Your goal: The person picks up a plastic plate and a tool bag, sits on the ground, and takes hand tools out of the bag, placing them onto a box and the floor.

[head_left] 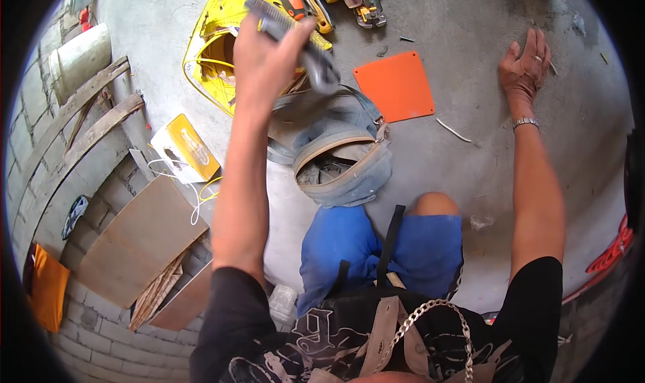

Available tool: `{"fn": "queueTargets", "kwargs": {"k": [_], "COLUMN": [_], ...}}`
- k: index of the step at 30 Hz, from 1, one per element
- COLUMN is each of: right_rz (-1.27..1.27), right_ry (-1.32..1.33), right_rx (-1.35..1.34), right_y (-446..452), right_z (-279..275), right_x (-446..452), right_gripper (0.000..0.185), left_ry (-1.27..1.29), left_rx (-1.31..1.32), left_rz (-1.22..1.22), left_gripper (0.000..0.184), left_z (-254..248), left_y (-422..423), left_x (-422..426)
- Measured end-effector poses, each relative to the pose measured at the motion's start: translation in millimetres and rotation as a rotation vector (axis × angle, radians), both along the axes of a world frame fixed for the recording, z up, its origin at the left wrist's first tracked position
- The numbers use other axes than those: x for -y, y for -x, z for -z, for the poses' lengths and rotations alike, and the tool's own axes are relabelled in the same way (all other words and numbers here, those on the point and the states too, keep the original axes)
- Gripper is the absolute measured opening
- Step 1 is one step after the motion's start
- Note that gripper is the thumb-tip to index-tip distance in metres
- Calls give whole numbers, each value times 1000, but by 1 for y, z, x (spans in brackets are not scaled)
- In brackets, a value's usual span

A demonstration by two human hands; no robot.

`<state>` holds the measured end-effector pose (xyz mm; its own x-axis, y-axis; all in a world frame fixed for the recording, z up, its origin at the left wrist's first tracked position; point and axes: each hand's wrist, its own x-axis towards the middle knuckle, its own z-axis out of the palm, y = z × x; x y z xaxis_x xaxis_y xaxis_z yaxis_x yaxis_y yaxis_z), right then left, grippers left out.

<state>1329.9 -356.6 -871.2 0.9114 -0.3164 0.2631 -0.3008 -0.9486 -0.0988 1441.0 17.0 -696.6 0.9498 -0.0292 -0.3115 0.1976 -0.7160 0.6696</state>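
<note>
My left hand (263, 60) is closed round a long dark grey tool (321, 70), blurred by motion; its exact kind does not show. It is held over the yellow container (228, 3) and the upper edge of a worn blue-grey bag (376, 175). The bag's zipped pocket gapes towards my knees, with dark items inside that I cannot make out. Far to the right, my right hand (525, 67) rests flat on the concrete floor (484, 161), fingers stretched out and holding nothing. Between the hands lies an orange square plate (396, 87).
Several hand tools, among them an orange-handled one (290, 0) and pliers (369, 15), lie at the top. At left are a yellow-and-white box (188, 148), brown boards (141, 238) and a white bucket (80, 60). Red cable (611, 248) lies at far right.
</note>
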Motion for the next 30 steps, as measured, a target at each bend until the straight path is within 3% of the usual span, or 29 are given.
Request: {"fn": "queueTargets", "kwargs": {"k": [2,4,5,6,8,10,14,17,20,22,24,26,28,30], "right_rz": [-2,-5,-6,-20,-19,-22,-39,-43,-109,-113,-99,-106,-108,-109], "right_ry": [0,-1,-5,-12,-10,-15,-3,16,4,31,56,13,8,-2], "right_rx": [-7,-5,0,-29,6,4,-5,-17,-6,-18,-31,-24,-27,-23], "right_y": [2,1,2,5,1,0,1,0,0,1,-1,-1,0,0], "right_z": [-2,-3,-4,-3,0,1,4,3,3,5,7,4,3,4], "right_x": [-2,-2,-3,-3,0,1,3,1,4,7,5,6,6,6], "right_gripper": [50,50,50,50,50,50,50,50,50,50,50,51,51,52], "left_ry": [-52,-99,-1,91,115,153,-169,-263,-222,-92,-270,-147,110,81], "left_rx": [-38,-94,90,266,243,147,213,91,-32,-370,76,230,-10,-214], "left_rz": [30,-54,-77,-104,-40,-156,222,269,27,-360,-110,28,-5,-63], "left_gripper": [34,35,30,38,40,39,45,46,45,44,47,42,32,32], "left_z": [40,27,21,12,-7,-28,3,42,75,38,23,-4,-11,10], "left_y": [-41,-53,-46,-31,14,83,184,209,186,156,168,184,209,224], "left_x": [-3,12,12,9,-17,-21,-68,-85,-116,-95,-94,-87,-84,-63]}}
